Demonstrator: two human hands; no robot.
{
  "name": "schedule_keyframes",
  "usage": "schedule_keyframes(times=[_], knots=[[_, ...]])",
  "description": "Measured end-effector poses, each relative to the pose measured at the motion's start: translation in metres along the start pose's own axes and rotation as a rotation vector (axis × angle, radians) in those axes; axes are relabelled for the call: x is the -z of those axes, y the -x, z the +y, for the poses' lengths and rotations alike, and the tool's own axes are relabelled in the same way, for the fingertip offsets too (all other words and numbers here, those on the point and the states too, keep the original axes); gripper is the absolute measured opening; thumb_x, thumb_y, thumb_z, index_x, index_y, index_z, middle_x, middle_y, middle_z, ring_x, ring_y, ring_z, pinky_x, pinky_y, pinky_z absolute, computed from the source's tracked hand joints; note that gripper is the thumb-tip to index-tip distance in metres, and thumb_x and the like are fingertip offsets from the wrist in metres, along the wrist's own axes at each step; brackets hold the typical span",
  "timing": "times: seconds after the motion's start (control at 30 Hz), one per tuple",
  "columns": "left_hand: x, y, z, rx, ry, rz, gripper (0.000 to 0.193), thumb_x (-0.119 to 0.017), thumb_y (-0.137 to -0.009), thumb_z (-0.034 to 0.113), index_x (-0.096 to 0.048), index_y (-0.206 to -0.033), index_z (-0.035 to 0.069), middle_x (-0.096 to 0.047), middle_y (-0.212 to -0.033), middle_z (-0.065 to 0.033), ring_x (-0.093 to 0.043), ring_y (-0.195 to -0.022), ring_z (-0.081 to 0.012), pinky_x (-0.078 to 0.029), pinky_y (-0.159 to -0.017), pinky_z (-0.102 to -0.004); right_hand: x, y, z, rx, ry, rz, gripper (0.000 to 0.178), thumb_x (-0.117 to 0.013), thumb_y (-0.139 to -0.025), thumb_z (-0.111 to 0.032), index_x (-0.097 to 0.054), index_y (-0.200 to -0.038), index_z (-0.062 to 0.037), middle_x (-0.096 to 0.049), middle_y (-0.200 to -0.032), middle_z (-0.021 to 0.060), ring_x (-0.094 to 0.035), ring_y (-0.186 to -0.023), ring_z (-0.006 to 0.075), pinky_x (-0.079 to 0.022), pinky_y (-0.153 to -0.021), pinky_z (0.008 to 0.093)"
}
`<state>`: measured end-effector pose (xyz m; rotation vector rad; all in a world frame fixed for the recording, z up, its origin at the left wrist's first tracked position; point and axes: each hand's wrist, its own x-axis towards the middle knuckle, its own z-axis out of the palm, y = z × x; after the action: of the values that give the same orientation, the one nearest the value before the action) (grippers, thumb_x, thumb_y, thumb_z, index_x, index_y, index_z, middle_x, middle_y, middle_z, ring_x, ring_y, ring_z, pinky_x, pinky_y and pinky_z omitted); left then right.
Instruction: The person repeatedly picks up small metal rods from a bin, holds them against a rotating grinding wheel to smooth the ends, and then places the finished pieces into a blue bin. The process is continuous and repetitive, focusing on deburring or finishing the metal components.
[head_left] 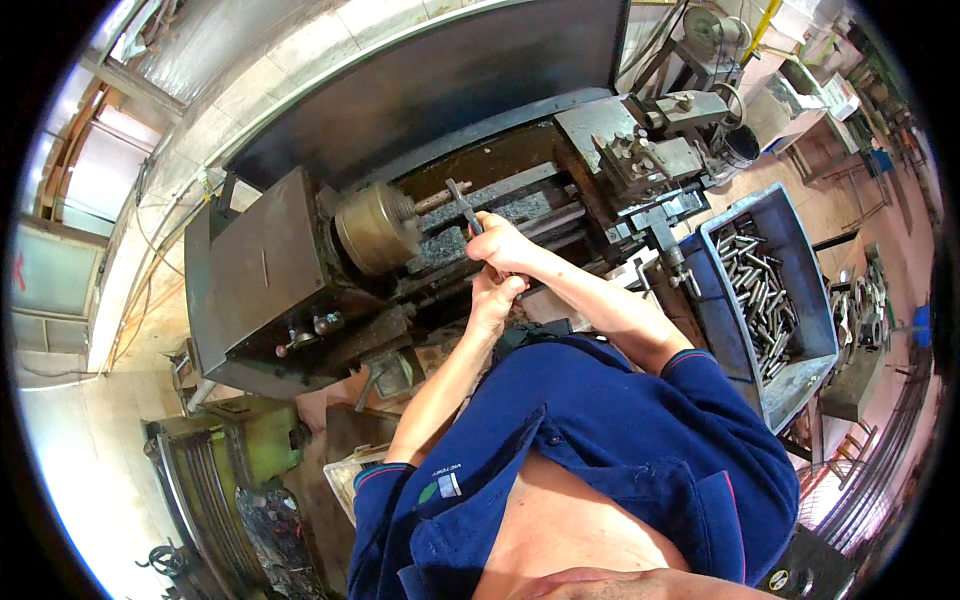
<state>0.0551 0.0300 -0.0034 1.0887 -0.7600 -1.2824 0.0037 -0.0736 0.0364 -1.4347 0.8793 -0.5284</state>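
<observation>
Evidently metal: slim tool [465, 206], round rod [432, 201]

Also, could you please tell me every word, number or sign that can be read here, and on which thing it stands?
Blue shirt: small chest lettering near a green mark; I do not copy it.
Black item: round pale emblem, too small to make out.
Dark tool, lathe headstock: no legible text.

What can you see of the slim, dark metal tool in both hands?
The slim, dark metal tool looks flat. It slants up and leftward from the bare right hand, with the bare left hand closed around its lower end. Its upper end crosses the thin, greyish metal rod near the round, brass-coloured chuck; contact is unclear.
</observation>
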Motion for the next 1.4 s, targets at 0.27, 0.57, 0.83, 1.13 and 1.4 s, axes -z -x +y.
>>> schedule_keyframes(times=[0.27,0.57,0.83,1.13,1.4], knots=[[-0.027,-0.014,-0.002,0.091,0.126,-0.231,0.053,-0.075,-0.058,0.021,-0.050,-0.100,-0.001,-0.056,-0.080,-0.0022,-0.054,-0.072,-0.0114,-0.045,-0.062,-0.0246,0.035,0.021,0.022,0.044,-0.227,0.185,0.015,-0.056,-0.063,-0.006,-0.046,-0.074,-0.0060,-0.045,-0.066,0.0002,-0.041,-0.062,0.0107,-0.035,-0.053,0.0266],[-0.050,-0.002,0.011,-0.322,-0.882,-0.125,0.073,-0.078,-0.046,0.024,-0.046,-0.108,0.002,-0.056,-0.099,-0.0157,-0.058,-0.089,-0.0298,-0.046,-0.077,-0.0374,0.052,0.100,0.014,0.137,-0.499,0.361,0.042,-0.050,-0.062,0.005,-0.053,-0.103,-0.0006,-0.057,-0.084,0.0037,-0.055,-0.079,0.0131,-0.046,-0.070,0.0263],[-0.083,0.031,-0.007,-0.433,-1.038,-0.254,0.087,-0.077,-0.043,0.028,-0.041,-0.115,-0.005,-0.050,-0.098,-0.0159,-0.053,-0.088,-0.0330,-0.046,-0.076,-0.0402,0.067,0.160,0.036,0.282,-0.562,0.492,0.042,-0.052,-0.067,0.000,-0.053,-0.108,-0.0032,-0.061,-0.095,0.0088,-0.059,-0.084,0.0177,-0.047,-0.080,0.0306],[-0.086,0.052,0.003,-0.085,-0.665,-0.422,0.042,-0.068,-0.070,0.018,-0.057,-0.107,0.002,-0.062,-0.073,-0.0058,-0.055,-0.062,-0.0064,-0.045,-0.056,-0.0234,0.116,0.242,0.049,0.018,-0.789,0.563,0.030,-0.049,-0.081,-0.023,-0.053,-0.100,-0.0013,-0.063,-0.092,0.0190,-0.026,-0.038,0.0053,-0.023,-0.036,0.0206],[-0.006,0.133,-0.044,0.019,-0.895,0.143,0.041,-0.064,-0.070,0.024,-0.059,-0.101,-0.002,-0.064,-0.081,-0.0166,-0.062,-0.072,-0.0242,-0.049,-0.066,-0.0337,0.272,0.315,0.093,0.193,-1.301,0.399,0.066,-0.052,-0.072,-0.019,-0.029,-0.125,0.0129,-0.053,-0.102,0.0184,-0.036,-0.046,0.0065,-0.032,-0.041,0.0179]])
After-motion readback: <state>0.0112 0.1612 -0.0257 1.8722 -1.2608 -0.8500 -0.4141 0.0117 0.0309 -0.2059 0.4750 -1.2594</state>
